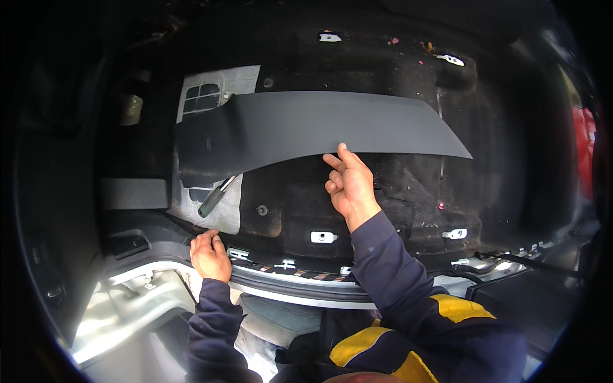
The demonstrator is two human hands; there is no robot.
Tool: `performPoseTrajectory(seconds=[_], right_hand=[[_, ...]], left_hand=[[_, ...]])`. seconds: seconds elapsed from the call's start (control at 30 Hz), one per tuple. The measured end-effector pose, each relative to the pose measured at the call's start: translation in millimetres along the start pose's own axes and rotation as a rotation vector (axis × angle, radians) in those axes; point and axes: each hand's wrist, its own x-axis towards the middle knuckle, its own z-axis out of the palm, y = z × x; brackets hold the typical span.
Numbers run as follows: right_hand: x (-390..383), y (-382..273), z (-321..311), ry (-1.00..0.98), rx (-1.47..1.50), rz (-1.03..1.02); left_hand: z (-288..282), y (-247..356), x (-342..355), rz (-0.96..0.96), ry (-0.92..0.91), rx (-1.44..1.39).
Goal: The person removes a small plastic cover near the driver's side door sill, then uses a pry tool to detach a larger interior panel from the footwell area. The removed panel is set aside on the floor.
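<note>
A long dark grey trim panel [332,121] with a curved near edge lies across the black carpeted floor. At the middle of that edge is my right hand [350,185], its fingers loosely bent and apart, one fingertip over the panel's surface. The panel's left end overlaps a light grey sheet with cut-outs [223,214]. On this sheet rests a screwdriver [214,199] with a dark handle, its tip end close to the panel's edge. Beside the sheet's near corner, my left hand [212,257] leans on the sill with fingers slightly bent, holding nothing that I can see.
White metal brackets [324,237] are set into the carpet on near and far sides. A white-edged door sill [300,299] runs between me and the floor. Dark side trim [60,191] rises at the left. Something red [583,150] shows at the far right.
</note>
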Motion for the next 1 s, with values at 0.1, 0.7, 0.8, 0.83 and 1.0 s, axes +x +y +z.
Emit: performPoseTrajectory(seconds=[0.1,0.7,0.8,0.83,1.0], right_hand=[[-1.1,-2.6,-0.2,-0.018,-0.026,-0.082],[-2.8,-20.5,-0.1,-0.114,0.061,-0.018],[-3.6,-19.3,1.3,-0.141,0.079,-0.013],[-4.5,-19.5,1.9,-0.161,0.088,-0.028],[-11.5,-21.9,5.4,-0.138,0.224,-0.051]], left_hand=[[0.6,0.8,1.0,-0.017,-0.009,-0.030],[3.0,-2.1,0.2,-0.049,-0.045,-0.037],[2.7,-1.7,0.0,-0.055,-0.053,-0.046],[3.0,-1.1,0.4,-0.054,-0.054,-0.047],[4.6,-6.9,-3.0,0.000,0.015,-0.042]])
